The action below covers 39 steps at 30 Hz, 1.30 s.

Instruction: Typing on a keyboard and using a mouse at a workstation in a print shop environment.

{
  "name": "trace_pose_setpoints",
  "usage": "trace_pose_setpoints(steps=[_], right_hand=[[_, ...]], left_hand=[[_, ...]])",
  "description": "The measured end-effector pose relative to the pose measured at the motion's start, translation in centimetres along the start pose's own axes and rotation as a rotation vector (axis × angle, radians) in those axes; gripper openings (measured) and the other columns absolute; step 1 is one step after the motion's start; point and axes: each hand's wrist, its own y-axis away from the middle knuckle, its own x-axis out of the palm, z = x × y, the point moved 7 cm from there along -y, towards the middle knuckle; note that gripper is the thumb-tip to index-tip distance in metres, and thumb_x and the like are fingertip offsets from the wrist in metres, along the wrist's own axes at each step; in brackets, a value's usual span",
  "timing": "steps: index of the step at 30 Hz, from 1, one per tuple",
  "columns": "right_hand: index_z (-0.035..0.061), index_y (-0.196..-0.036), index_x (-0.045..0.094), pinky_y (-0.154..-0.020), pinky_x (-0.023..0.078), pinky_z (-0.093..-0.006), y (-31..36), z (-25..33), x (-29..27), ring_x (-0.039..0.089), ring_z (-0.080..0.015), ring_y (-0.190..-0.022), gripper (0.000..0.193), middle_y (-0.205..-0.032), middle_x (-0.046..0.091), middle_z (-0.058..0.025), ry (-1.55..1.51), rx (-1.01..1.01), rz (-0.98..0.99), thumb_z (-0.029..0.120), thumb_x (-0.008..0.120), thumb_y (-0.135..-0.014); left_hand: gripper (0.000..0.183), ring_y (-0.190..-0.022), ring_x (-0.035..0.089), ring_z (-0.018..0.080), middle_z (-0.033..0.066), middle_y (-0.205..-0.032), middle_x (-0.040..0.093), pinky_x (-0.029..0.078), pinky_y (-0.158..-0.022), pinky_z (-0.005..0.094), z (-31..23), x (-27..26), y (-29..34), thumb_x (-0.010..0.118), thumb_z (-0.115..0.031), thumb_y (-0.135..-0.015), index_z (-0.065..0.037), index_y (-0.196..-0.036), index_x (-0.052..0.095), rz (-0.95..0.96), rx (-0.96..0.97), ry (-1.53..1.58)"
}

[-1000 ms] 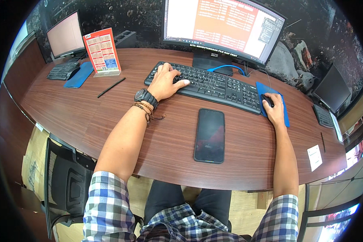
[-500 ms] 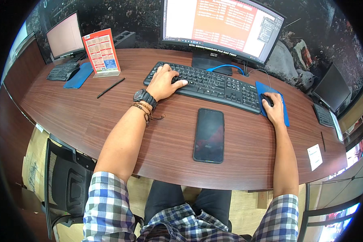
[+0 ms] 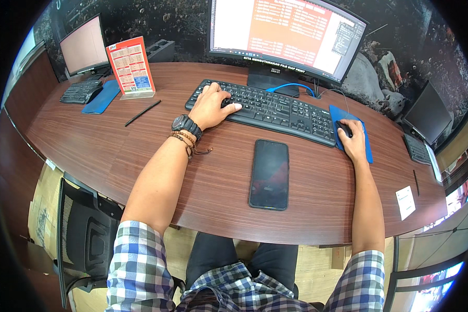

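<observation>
My left hand (image 3: 209,107) rests on the left end of a black keyboard (image 3: 273,110), fingers over the keys and thumb stretched out to the right. It holds nothing. A black watch and beaded bracelets circle that wrist. At the keyboard's right end, my right hand (image 3: 353,140) is wrapped over a black computer mouse (image 3: 344,129), which sits on a blue mouse pad (image 3: 368,148). Between my forearms a dark-screened smartphone (image 3: 269,175) lies flat on the brown desk (image 3: 218,192). Behind the keyboard stands a lit monitor (image 3: 291,31) showing a red and white layout.
Left of me are a black pen (image 3: 143,113), a red printed card in a clear stand (image 3: 131,67), and a second monitor (image 3: 83,46) with its keyboard (image 3: 81,91). On the right lie a white paper slip (image 3: 405,203) and another pen (image 3: 416,183). A mesh chair (image 3: 91,234) stands lower left.
</observation>
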Motion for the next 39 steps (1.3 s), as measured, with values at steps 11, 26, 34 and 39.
trace_pose_setpoints(steps=[11, 26, 34, 39], right_hand=[[0.0048, -0.109, 0.070, -0.097, 0.046, -0.0391, 0.0, 0.0, 0.0, 0.060, -0.0330, -0.109, 0.032, -0.113, 0.062, -0.0159, -0.007, -0.008, 0.000, 0.020, 0.069, -0.082], [0.0051, -0.110, 0.070, -0.096, 0.046, -0.0398, 0.0, -0.1, 0.1, 0.059, -0.0344, -0.110, 0.032, -0.114, 0.061, -0.0168, 0.000, 0.007, 0.006, 0.020, 0.069, -0.082], [0.0053, -0.110, 0.069, -0.096, 0.046, -0.0396, 0.0, -0.1, 0.1, 0.059, -0.0340, -0.110, 0.031, -0.114, 0.061, -0.0163, 0.007, 0.013, 0.011, 0.020, 0.069, -0.082], [0.0052, -0.110, 0.069, -0.095, 0.046, -0.0393, 0.0, 0.0, 0.1, 0.060, -0.0336, -0.109, 0.031, -0.113, 0.061, -0.0160, 0.009, 0.005, -0.001, 0.019, 0.070, -0.082]], left_hand=[[0.053, -0.104, 0.054, 0.0310, 0.0152, -0.102, 0.056, 0.045, -0.094, 0.0401, 0.0, 0.0, 0.0, 0.072, -0.043, -0.088, 0.003, -0.113, 0.069, -0.017, 0.004, -0.008], [0.071, -0.115, 0.046, 0.0392, 0.0232, -0.121, 0.051, 0.043, -0.096, 0.0513, 0.5, -1.1, 0.7, 0.068, -0.059, -0.084, 0.006, -0.113, 0.067, 0.011, -0.298, -0.250], [0.076, -0.117, 0.046, 0.0399, 0.0246, -0.122, 0.051, 0.044, -0.097, 0.0510, 0.9, -0.9, 0.7, 0.067, -0.060, -0.085, 0.008, -0.119, 0.064, 0.052, -0.305, -0.259], [0.078, -0.115, 0.047, 0.0409, 0.0269, -0.122, 0.050, 0.045, -0.097, 0.0501, 1.2, -1.0, 0.8, 0.067, -0.061, -0.085, 0.011, -0.116, 0.064, 0.035, -0.318, -0.244]])
